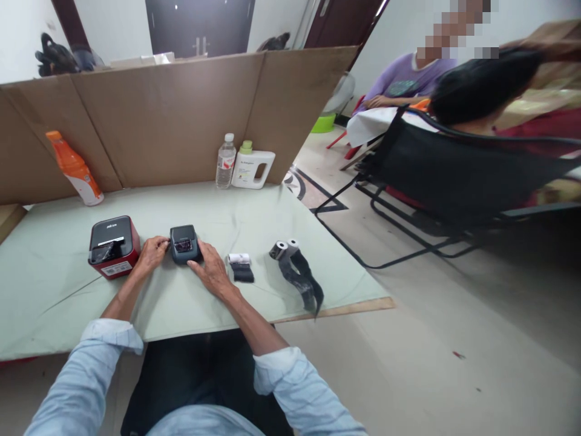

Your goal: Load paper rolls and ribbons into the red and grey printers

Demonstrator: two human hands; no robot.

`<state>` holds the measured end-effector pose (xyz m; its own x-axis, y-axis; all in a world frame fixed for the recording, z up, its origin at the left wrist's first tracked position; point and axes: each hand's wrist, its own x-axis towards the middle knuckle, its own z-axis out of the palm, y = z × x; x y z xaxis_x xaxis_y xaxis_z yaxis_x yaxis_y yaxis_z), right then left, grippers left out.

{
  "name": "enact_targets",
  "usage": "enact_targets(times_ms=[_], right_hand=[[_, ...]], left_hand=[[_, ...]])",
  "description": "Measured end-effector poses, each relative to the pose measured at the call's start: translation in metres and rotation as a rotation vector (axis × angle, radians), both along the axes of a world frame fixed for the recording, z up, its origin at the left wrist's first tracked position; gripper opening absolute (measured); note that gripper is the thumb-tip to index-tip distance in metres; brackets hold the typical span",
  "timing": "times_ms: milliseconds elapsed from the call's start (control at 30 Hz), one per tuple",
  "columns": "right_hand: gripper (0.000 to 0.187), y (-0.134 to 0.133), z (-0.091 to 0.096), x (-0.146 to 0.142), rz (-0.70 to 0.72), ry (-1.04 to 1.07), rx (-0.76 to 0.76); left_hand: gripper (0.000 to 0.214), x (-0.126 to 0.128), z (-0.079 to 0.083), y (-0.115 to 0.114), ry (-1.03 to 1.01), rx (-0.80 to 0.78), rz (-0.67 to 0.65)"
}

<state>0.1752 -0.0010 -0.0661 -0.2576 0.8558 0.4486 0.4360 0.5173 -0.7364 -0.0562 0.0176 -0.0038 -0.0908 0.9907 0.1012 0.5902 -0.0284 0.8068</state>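
A small dark grey label printer sits on the pale green table top. My left hand has its fingers curled against the printer's left side. My right hand rests on its right side, fingers lying along the casing. A red and black printer stands just left of my left hand. Right of my right hand lies a small white paper roll with a black strip. Further right are two rolls trailing black ribbon.
A cardboard screen walls off the table's back. Against it stand an orange bottle, a clear water bottle and a white jug. To the right are a black folding chair and seated people.
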Motion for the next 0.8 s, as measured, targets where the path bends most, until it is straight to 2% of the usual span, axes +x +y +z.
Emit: enact_targets(times_ms=[133,233,467,800], right_hand=[[0.07,0.001,0.001,-0.001,-0.002,0.013,-0.02],[0.069,0.001,0.002,0.0,0.011,0.014,-0.018],[0.071,0.001,0.0,0.0,0.0,0.018,-0.011],[0.07,0.001,-0.001,0.0,0.0,0.023,-0.029]], left_hand=[[0.042,0.009,0.004,0.013,-0.135,-0.12,0.099],[0.056,0.014,0.005,0.016,-0.246,-0.145,0.089],[0.074,0.008,0.001,0.014,-0.523,-0.169,0.005],[0.077,0.012,0.003,0.017,-0.572,-0.208,0.078]])
